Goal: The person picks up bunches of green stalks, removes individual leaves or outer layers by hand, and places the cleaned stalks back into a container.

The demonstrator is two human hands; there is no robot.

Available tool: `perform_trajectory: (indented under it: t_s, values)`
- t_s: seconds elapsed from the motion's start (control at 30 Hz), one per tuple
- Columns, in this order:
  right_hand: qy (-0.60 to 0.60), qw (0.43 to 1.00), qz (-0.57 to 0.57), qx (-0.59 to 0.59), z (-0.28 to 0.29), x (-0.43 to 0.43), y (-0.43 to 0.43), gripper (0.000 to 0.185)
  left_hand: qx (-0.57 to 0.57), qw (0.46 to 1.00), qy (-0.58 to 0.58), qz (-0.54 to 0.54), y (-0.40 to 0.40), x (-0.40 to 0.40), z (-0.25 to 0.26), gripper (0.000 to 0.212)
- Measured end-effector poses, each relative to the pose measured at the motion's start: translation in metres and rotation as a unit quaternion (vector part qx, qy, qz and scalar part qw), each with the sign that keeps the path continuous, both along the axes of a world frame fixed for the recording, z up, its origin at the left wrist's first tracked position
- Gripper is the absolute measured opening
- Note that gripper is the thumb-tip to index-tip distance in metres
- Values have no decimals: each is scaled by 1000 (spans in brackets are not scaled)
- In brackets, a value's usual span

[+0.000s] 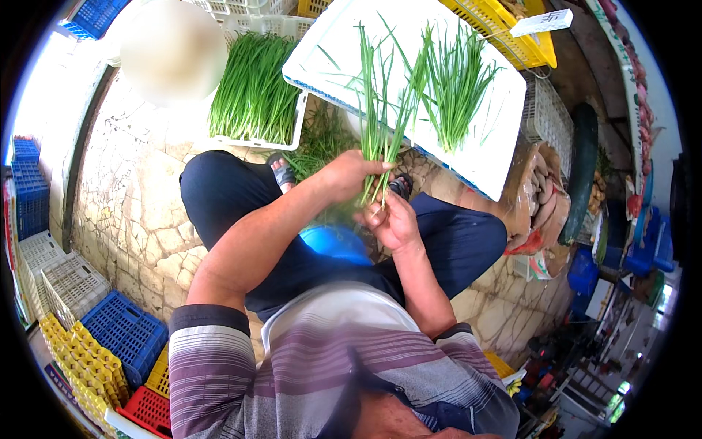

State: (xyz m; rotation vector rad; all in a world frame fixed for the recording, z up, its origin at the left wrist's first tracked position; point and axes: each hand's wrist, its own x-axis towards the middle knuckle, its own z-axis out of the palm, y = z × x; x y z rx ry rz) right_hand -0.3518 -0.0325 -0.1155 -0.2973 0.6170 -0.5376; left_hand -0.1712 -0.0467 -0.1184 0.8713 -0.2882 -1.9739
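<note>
My left hand (352, 174) is closed around a small bunch of long green chives (373, 131), a little way up from their pale lower ends. The fingers of my right hand (394, 219) pinch at those pale ends, just below the left. Loose chives (452, 93) lie spread on a white foam board (334, 66) in front of me. To its left, a white crate (299, 123) holds a dense, neatly aligned mass of chives (255, 90). Green trimmings (320, 134) lie on the floor between crate and board.
Part of a blue object (335, 242) shows between my legs. Yellow crate (535, 49), dark green winter gourd (580, 170) and an open bag of root vegetables (540, 192) stand to the right. Blue crate (126, 329), yellow egg trays (82, 362) and red crate (147, 410) are at the lower left.
</note>
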Motion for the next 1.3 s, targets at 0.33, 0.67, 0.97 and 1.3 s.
perform_trajectory:
  t_s: [0.33,0.67,0.97,1.3]
  values:
    - [237,932,181,-208,-9,-15,25,22,-21,1000,-18,7,1,0,-7,22]
    - [391,854,65,-336,20,-19,-11,10,-3,999,22,30,5,-3,-11,17]
    - [521,712,12,-470,57,37,-63,21,-18,999,-19,19,6,-3,3,20]
    - [525,700,-17,-483,28,33,-74,17,0,1000,-9,22,7,-3,-1,26]
